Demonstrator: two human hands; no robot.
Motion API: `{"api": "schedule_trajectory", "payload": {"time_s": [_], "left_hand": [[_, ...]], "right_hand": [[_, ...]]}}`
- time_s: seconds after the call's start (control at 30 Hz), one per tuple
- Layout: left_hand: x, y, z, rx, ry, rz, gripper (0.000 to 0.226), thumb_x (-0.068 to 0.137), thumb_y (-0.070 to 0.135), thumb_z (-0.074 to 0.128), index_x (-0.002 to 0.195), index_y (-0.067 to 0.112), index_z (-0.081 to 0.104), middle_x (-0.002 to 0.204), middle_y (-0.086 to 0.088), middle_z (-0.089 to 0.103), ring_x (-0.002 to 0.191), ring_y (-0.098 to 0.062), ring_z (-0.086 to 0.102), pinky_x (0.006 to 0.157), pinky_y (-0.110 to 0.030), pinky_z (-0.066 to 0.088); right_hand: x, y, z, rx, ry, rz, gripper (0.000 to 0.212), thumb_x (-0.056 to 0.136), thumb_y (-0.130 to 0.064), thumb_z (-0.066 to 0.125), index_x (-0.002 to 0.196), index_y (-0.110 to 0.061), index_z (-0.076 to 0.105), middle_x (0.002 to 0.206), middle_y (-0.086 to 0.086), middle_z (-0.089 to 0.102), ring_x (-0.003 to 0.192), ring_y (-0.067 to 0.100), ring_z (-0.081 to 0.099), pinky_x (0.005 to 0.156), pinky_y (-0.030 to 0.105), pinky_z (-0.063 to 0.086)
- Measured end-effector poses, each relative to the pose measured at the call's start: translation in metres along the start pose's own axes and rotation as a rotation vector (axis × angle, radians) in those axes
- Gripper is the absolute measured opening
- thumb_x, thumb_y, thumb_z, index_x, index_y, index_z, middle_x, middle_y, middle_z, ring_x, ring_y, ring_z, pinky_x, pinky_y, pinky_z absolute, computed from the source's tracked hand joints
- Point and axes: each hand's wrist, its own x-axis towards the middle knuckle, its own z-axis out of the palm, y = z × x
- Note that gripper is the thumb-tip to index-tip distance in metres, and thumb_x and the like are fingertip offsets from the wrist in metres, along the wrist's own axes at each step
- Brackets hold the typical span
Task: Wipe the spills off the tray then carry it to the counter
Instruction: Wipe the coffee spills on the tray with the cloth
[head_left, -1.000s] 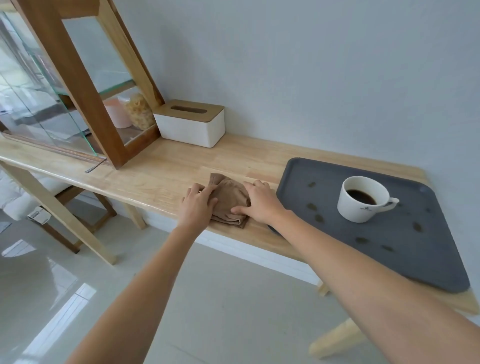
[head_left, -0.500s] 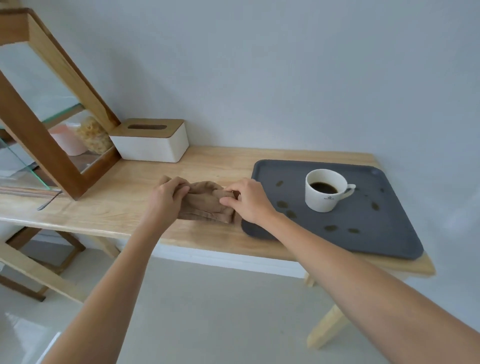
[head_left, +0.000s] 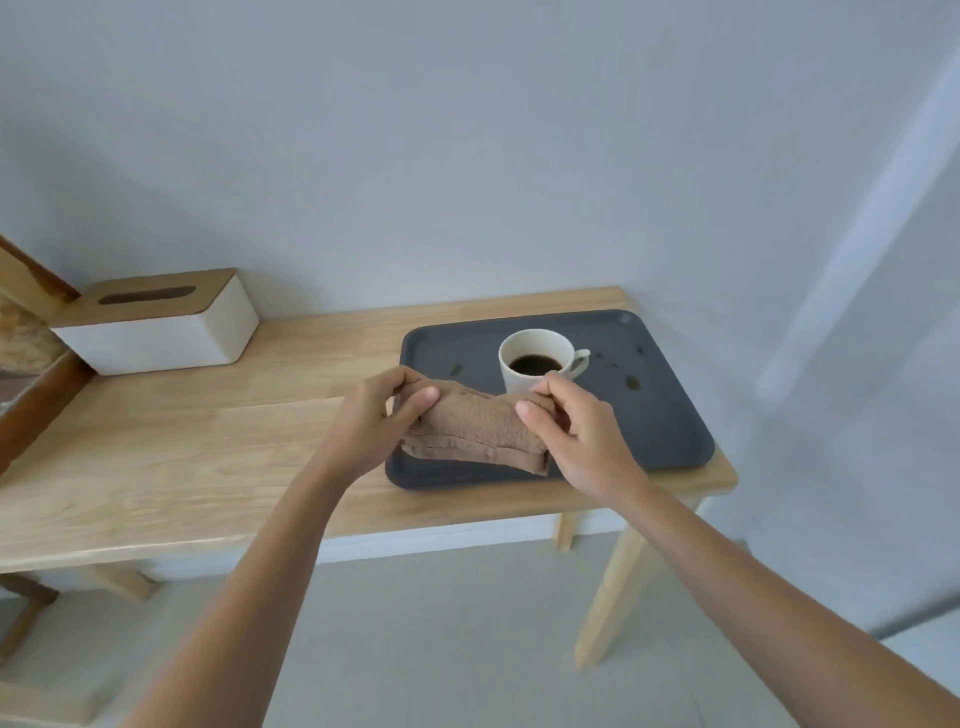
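A dark grey tray (head_left: 670, 431) lies at the right end of a wooden table (head_left: 208, 447). Dark coffee spots (head_left: 631, 382) dot its surface right of a white cup (head_left: 537, 358) holding black coffee; another spot lies left of the cup. A folded brown cloth (head_left: 475, 428) is held over the tray's front left part. My left hand (head_left: 371, 421) pinches its left end and my right hand (head_left: 576, 431) pinches its right end. The cloth hides the tray surface under it.
A white tissue box (head_left: 156, 322) with a wooden lid stands at the back left of the table. The corner of a wood-framed glass cabinet (head_left: 31, 353) shows at the far left. A grey wall runs behind and to the right.
Both hands have lifted the cloth from the tabletop and carried it right, over the tray's front left part. The view has swung right and down.
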Motion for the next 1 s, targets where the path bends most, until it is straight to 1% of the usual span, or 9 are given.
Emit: {"api": "schedule_trajectory", "payload": {"time_s": [0.13,0.2,0.27,0.37,0.5,0.57,0.7,0.87,1.0], "left_hand": [[0.002,0.018,0.048,0.013,-0.083,0.023,0.013,0.081,0.043,0.069,0.081,0.032,0.063,0.080,0.015,0.068,0.081,-0.002,0.063,0.071,-0.017,0.048],[0.004,0.024,0.068,0.030,-0.075,0.016,0.018,0.078,0.049,0.070,0.080,0.034,0.061,0.081,0.015,0.068,0.083,-0.001,0.062,0.072,-0.016,0.046],[0.009,0.031,0.088,0.069,-0.049,-0.010,0.023,0.077,0.051,0.070,0.085,0.031,0.062,0.085,0.013,0.067,0.085,-0.005,0.061,0.075,-0.025,0.049],[0.017,0.035,0.103,0.146,0.052,-0.013,0.032,0.077,0.050,0.071,0.096,0.026,0.061,0.095,0.015,0.058,0.095,-0.010,0.054,0.086,-0.043,0.049],[0.028,0.033,0.100,-0.009,0.149,-0.038,0.064,0.071,0.061,0.068,0.122,0.028,0.046,0.121,0.011,0.046,0.117,-0.012,0.044,0.100,-0.042,0.043],[0.041,0.028,0.096,-0.133,0.098,-0.087,0.084,0.069,0.066,0.065,0.136,0.025,0.036,0.137,0.008,0.041,0.130,-0.012,0.038,0.109,-0.039,0.037],[0.064,0.018,0.090,-0.217,-0.129,-0.146,0.112,0.062,0.067,0.073,0.150,0.028,0.016,0.153,0.003,0.031,0.141,-0.007,0.027,0.112,-0.030,0.027],[0.088,0.014,0.097,-0.204,-0.300,-0.152,0.132,0.047,0.061,0.085,0.151,0.029,0.011,0.144,0.010,0.043,0.134,-0.007,0.036,0.111,-0.029,0.026],[0.095,0.011,0.105,-0.171,-0.297,-0.140,0.133,0.041,0.059,0.088,0.149,0.030,0.017,0.140,0.014,0.042,0.131,-0.010,0.040,0.109,-0.030,0.033]], "right_hand": [[-0.014,0.024,-0.047,-0.166,0.065,0.035,0.013,0.094,-0.026,0.057,0.086,-0.016,0.057,0.066,0.007,0.057,0.061,0.015,0.050,0.057,0.018,0.038],[-0.013,0.035,-0.063,-0.225,0.081,0.062,0.009,0.093,-0.024,0.057,0.088,-0.017,0.059,0.071,0.006,0.061,0.066,0.016,0.054,0.062,0.020,0.041],[-0.015,0.046,-0.076,-0.292,0.088,0.099,0.008,0.092,-0.023,0.059,0.091,-0.017,0.063,0.077,0.001,0.065,0.073,0.014,0.057,0.070,0.025,0.046],[-0.015,0.060,-0.075,-0.440,0.076,0.146,0.013,0.090,-0.018,0.062,0.101,-0.013,0.067,0.102,0.001,0.068,0.103,0.019,0.059,0.090,0.030,0.046],[-0.017,0.061,-0.058,-0.443,0.059,-0.071,0.037,0.087,0.002,0.053,0.117,-0.016,0.065,0.135,0.005,0.056,0.135,0.021,0.042,0.112,0.034,0.035],[-0.013,0.060,-0.051,-0.448,-0.076,-0.149,0.039,0.093,-0.006,0.048,0.127,-0.023,0.060,0.144,0.001,0.050,0.142,0.020,0.034,0.116,0.037,0.025],[-0.009,0.067,-0.040,-0.607,-0.342,-0.087,0.039,0.100,-0.038,0.038,0.139,-0.042,0.044,0.147,-0.015,0.044,0.142,0.013,0.030,0.117,0.045,0.020],[-0.006,0.077,-0.038,-0.636,-0.314,-0.124,0.032,0.097,-0.040,0.047,0.127,-0.040,0.058,0.138,-0.014,0.054,0.137,0.013,0.038,0.110,0.039,0.030],[-0.005,0.079,-0.035,-0.585,-0.286,-0.123,0.028,0.094,-0.037,0.054,0.120,-0.039,0.065,0.126,-0.014,0.060,0.126,0.013,0.045,0.096,0.037,0.037]]}}
